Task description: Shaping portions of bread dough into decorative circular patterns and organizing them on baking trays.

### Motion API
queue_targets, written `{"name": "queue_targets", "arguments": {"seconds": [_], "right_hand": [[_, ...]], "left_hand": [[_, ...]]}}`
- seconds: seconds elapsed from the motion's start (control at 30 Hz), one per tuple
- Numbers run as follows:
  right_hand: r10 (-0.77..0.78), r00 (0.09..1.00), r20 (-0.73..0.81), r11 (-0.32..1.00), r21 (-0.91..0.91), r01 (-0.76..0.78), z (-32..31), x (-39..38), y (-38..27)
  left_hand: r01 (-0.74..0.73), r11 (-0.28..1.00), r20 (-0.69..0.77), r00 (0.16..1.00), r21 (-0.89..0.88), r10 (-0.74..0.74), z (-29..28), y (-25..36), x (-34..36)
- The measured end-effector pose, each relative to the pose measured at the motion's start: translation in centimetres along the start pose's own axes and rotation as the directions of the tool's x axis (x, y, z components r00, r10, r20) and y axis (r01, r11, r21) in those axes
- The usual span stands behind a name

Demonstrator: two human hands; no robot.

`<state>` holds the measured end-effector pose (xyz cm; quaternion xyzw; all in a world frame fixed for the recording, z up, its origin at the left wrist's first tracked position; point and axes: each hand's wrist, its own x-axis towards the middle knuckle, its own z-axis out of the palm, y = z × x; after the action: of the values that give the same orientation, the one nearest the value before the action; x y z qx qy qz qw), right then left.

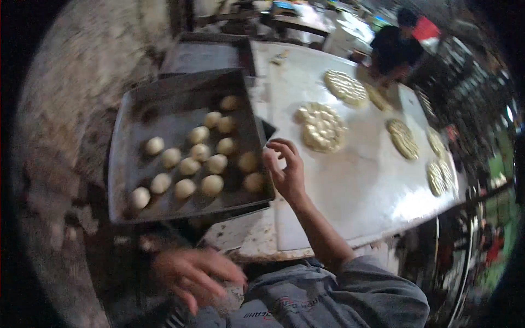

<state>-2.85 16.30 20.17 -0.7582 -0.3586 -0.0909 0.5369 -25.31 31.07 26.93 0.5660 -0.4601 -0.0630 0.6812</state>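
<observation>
A mottled wall (93,71) rises at left, with a cluttered bench (299,25) and a dark-clad person (396,50) farther back.

Tray (130,180) w/ dough balls (200,152) in it, L of ctr; 2nd tray (199,57) behind, upper L. Table (361,175) ctr to R, dough rounds (323,129) on it. Co-worker (396,49) upper R, behind table. R hand (287,168) ctr, by tray's R edge; L hand (199,270) lower L, before tray.

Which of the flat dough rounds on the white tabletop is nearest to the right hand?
The dimpled dough round closest to the tray of dough balls; every other one lies farther right, away from the right hand.
</observation>
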Motion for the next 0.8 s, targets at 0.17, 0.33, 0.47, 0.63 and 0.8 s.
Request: {"name": "queue_targets", "arguments": {"seconds": [0.17, 0.33, 0.47, 0.63, 0.8], "right_hand": [[0.308, 0.916, -0.256, 0.842, -0.376, -0.388, -13.8, -8.4, 20.4], [0.295, 0.836, -0.463, 0.697, -0.494, -0.520, -24.6, -15.8, 27.1], [0.406, 0.852, -0.331, 0.604, -0.602, -0.522, -28.0, -11.4, 31.4], [0.343, 0.924, -0.167, 0.761, -0.527, -0.378, -23.1, 1.8, 39.8], [0.370, 0.926, -0.075, 0.805, -0.471, -0.360, -17.5, 11.8, 41.9]], "left_hand": [[0.464, 0.848, -0.437, 0.727, -0.256, -0.530, 4.8, -22.7, 10.5], [0.688, 0.726, -0.879, 0.330, -0.027, -0.345, -0.5, -37.5, 14.5], [0.870, 0.433, -0.937, 0.321, 0.234, -0.140, -2.6, -40.2, 17.8], [0.949, 0.232, -0.973, 0.229, 0.214, -0.037, 2.3, -41.8, 22.9], [0.922, 0.256, -0.956, 0.271, 0.290, 0.108, 7.6, -43.8, 23.1]]}}
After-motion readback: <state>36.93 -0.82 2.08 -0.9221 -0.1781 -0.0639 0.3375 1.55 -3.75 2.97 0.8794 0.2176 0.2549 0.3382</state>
